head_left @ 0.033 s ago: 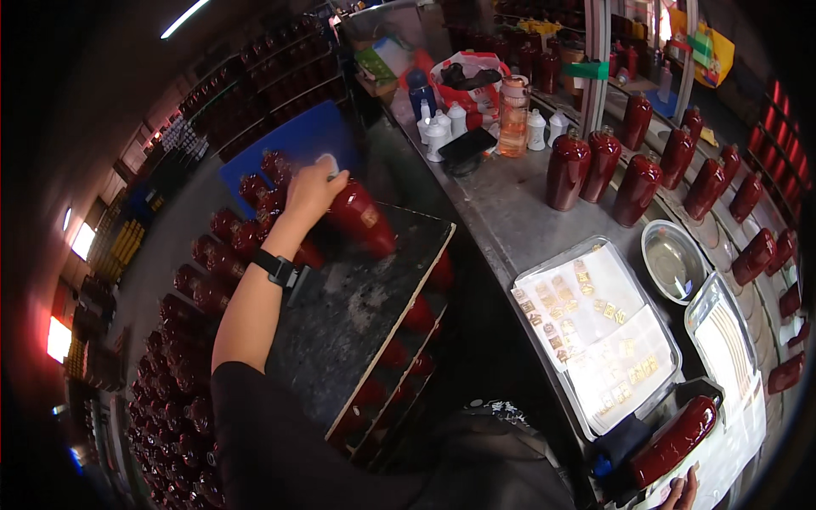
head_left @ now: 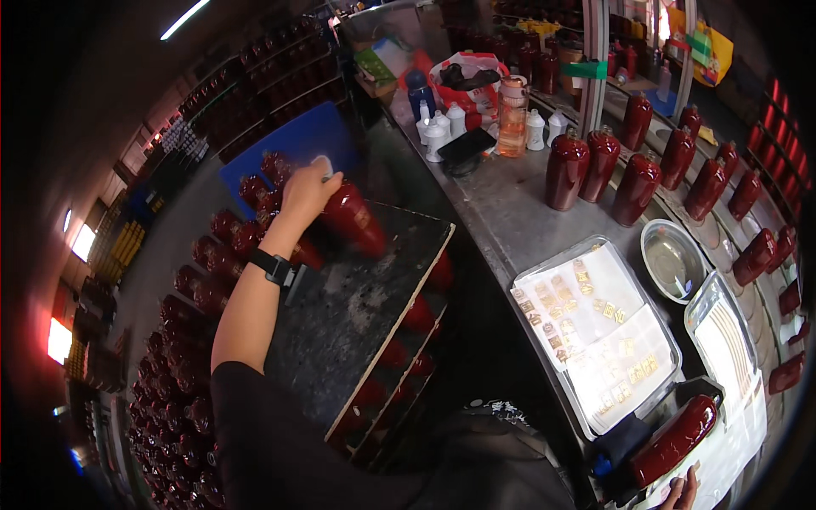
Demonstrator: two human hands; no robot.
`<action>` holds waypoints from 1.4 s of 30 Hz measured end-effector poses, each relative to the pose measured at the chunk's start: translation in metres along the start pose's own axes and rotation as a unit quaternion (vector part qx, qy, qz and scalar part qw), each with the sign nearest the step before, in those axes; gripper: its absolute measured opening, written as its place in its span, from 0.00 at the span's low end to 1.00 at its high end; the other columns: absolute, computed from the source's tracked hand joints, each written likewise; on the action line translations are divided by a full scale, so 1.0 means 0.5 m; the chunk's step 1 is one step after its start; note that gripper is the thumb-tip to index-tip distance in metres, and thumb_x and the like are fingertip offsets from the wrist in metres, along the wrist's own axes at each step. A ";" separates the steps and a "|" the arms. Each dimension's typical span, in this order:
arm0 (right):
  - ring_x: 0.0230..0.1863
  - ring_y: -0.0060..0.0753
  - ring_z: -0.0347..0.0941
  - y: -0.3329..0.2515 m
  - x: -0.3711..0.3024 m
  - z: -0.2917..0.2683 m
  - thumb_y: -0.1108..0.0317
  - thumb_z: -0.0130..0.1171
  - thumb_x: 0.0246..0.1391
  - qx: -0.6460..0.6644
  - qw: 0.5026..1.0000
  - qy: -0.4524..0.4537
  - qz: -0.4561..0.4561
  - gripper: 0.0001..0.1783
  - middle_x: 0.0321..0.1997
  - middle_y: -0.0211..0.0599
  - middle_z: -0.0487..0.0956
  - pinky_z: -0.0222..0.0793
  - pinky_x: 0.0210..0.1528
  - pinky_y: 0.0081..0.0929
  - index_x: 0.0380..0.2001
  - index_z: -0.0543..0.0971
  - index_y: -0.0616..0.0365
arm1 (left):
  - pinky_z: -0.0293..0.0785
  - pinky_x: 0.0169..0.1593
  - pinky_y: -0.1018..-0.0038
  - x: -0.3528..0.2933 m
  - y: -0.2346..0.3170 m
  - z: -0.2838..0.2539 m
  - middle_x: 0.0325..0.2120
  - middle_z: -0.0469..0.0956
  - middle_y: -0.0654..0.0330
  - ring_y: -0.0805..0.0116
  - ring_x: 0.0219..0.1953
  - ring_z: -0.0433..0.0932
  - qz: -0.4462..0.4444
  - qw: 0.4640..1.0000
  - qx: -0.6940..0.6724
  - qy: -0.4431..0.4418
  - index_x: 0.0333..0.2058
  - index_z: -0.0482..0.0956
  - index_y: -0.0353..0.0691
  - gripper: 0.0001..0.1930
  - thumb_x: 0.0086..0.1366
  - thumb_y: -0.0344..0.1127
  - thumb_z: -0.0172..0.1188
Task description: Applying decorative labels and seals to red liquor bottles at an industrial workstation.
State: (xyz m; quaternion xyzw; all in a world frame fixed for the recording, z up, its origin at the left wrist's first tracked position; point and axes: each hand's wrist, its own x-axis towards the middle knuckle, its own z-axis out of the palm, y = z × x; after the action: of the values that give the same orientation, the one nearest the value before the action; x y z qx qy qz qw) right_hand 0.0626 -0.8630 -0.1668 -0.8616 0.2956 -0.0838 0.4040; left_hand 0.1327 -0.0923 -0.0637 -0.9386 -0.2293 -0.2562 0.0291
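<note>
Left hand point(head_left: 311, 197) closed around neck end of red bottle point(head_left: 353, 221), tilted at black rack top point(head_left: 340, 314); whether base touches, we cannot tell. Right hand point(head_left: 682, 493) near lying bottle point(head_left: 677, 442), grip unclear. We judge tapered, glossy body stiff, weighty, slick, breakable: hold neck, steady broad shoulder. Rack top scuffed, matte; bench point(head_left: 510, 212) smooth grey metal.
</note>
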 end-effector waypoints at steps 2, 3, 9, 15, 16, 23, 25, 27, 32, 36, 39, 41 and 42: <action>0.28 0.17 0.68 0.032 0.010 -0.004 0.55 0.65 0.58 -0.005 1.000 -0.005 0.023 0.22 0.35 0.31 0.77 0.65 0.25 0.17 0.54 0.79 0.51 | 0.73 0.41 0.52 0.006 -0.024 -0.009 0.31 0.79 0.40 0.38 0.39 0.78 -0.025 0.998 0.045 -0.033 0.36 0.73 0.35 0.17 0.62 0.46 0.60; 0.25 0.15 0.66 0.040 0.012 -0.005 0.55 0.65 0.58 -0.012 0.999 -0.013 0.040 0.22 0.32 0.29 0.76 0.62 0.21 0.16 0.53 0.79 0.51 | 0.73 0.42 0.52 0.003 -0.049 -0.009 0.31 0.79 0.41 0.38 0.40 0.78 -0.041 0.997 0.056 -0.031 0.37 0.73 0.35 0.17 0.62 0.46 0.60; 0.31 0.20 0.71 -0.009 -0.010 0.011 0.57 0.66 0.57 0.003 1.000 0.011 -0.014 0.24 0.39 0.35 0.81 0.68 0.31 0.20 0.52 0.79 0.57 | 0.74 0.45 0.53 -0.005 -0.099 0.001 0.35 0.80 0.40 0.39 0.43 0.78 -0.097 0.991 0.072 -0.056 0.42 0.75 0.37 0.19 0.63 0.48 0.59; 0.39 0.23 0.75 -0.033 -0.021 0.012 0.61 0.67 0.56 -0.010 1.000 0.019 -0.006 0.23 0.42 0.39 0.83 0.72 0.39 0.22 0.52 0.79 0.60 | 0.74 0.43 0.53 0.007 -0.140 0.027 0.33 0.80 0.38 0.37 0.41 0.78 -0.053 0.998 0.007 -0.032 0.39 0.75 0.34 0.21 0.62 0.49 0.60; 0.40 0.25 0.76 -0.034 -0.025 0.011 0.63 0.67 0.55 -0.029 1.000 0.013 0.004 0.26 0.43 0.41 0.83 0.73 0.40 0.22 0.55 0.76 0.60 | 0.73 0.43 0.53 0.009 -0.160 0.032 0.34 0.79 0.38 0.37 0.41 0.78 -0.046 0.998 0.003 -0.033 0.40 0.75 0.35 0.22 0.62 0.51 0.61; 0.49 0.24 0.72 -0.002 -0.013 0.014 0.74 0.56 0.60 0.100 0.991 -0.025 -0.080 0.19 0.52 0.41 0.77 0.67 0.52 0.21 0.54 0.75 0.68 | 0.73 0.44 0.55 0.031 -0.215 0.067 0.36 0.79 0.36 0.35 0.43 0.77 -0.025 0.998 0.007 -0.052 0.42 0.77 0.30 0.23 0.64 0.49 0.61; 0.42 0.22 0.74 0.039 -0.002 0.031 0.72 0.56 0.60 0.144 0.980 0.008 -0.135 0.18 0.45 0.36 0.79 0.69 0.48 0.20 0.53 0.77 0.67 | 0.72 0.46 0.55 0.034 -0.239 0.069 0.38 0.78 0.34 0.35 0.45 0.76 -0.023 0.998 0.017 -0.054 0.45 0.76 0.26 0.26 0.64 0.49 0.61; 0.42 0.21 0.74 0.027 -0.003 0.029 0.73 0.57 0.60 0.156 0.980 0.006 -0.127 0.18 0.44 0.35 0.80 0.69 0.48 0.20 0.52 0.77 0.66 | 0.71 0.50 0.57 0.039 -0.270 0.071 0.41 0.77 0.32 0.36 0.48 0.75 -0.033 0.997 0.027 -0.059 0.48 0.74 0.23 0.28 0.64 0.48 0.60; 0.44 0.21 0.73 0.031 -0.008 0.021 0.75 0.59 0.57 0.170 0.979 -0.005 -0.116 0.18 0.49 0.38 0.79 0.68 0.47 0.19 0.52 0.77 0.67 | 0.67 0.59 0.60 0.070 -0.294 0.060 0.50 0.73 0.30 0.37 0.56 0.71 -0.070 0.987 0.097 -0.103 0.56 0.69 0.22 0.34 0.65 0.52 0.57; 0.33 0.12 0.70 0.005 -0.024 0.013 0.75 0.61 0.56 0.141 0.985 0.023 -0.100 0.18 0.43 0.30 0.79 0.65 0.35 0.12 0.51 0.78 0.64 | 0.69 0.56 0.52 0.041 -0.036 0.009 0.50 0.73 0.35 0.38 0.53 0.73 -0.142 0.963 0.216 -0.077 0.56 0.70 0.32 0.33 0.64 0.56 0.58; 0.28 0.09 0.66 0.003 -0.019 0.019 0.75 0.62 0.56 0.164 0.981 0.015 -0.100 0.18 0.39 0.27 0.79 0.61 0.30 0.11 0.50 0.79 0.64 | 0.73 0.49 0.64 0.071 0.011 0.014 0.45 0.76 0.44 0.53 0.45 0.77 0.046 0.997 0.052 0.044 0.55 0.73 0.35 0.24 0.67 0.46 0.59; 0.26 0.09 0.64 -0.003 -0.022 0.026 0.74 0.62 0.56 0.158 0.982 0.020 -0.104 0.18 0.37 0.27 0.78 0.60 0.28 0.11 0.50 0.79 0.63 | 0.72 0.47 0.75 0.021 0.250 0.018 0.42 0.76 0.52 0.68 0.40 0.76 0.089 0.984 -0.147 -0.042 0.54 0.73 0.36 0.20 0.67 0.38 0.60; 0.25 0.09 0.63 -0.008 -0.025 0.032 0.74 0.62 0.55 0.156 0.981 0.011 -0.113 0.18 0.36 0.26 0.78 0.59 0.27 0.11 0.50 0.79 0.63 | 0.71 0.45 0.78 -0.016 0.346 0.022 0.40 0.76 0.56 0.74 0.38 0.74 0.096 0.966 -0.222 -0.090 0.54 0.74 0.38 0.18 0.66 0.33 0.61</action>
State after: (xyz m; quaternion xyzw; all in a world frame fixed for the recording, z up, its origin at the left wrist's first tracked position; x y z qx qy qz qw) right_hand 0.0603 -0.8435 -0.1733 -0.8147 0.1844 -0.1835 0.5182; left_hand 0.2087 -0.2482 -0.0663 -0.9582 -0.0774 -0.2108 -0.1770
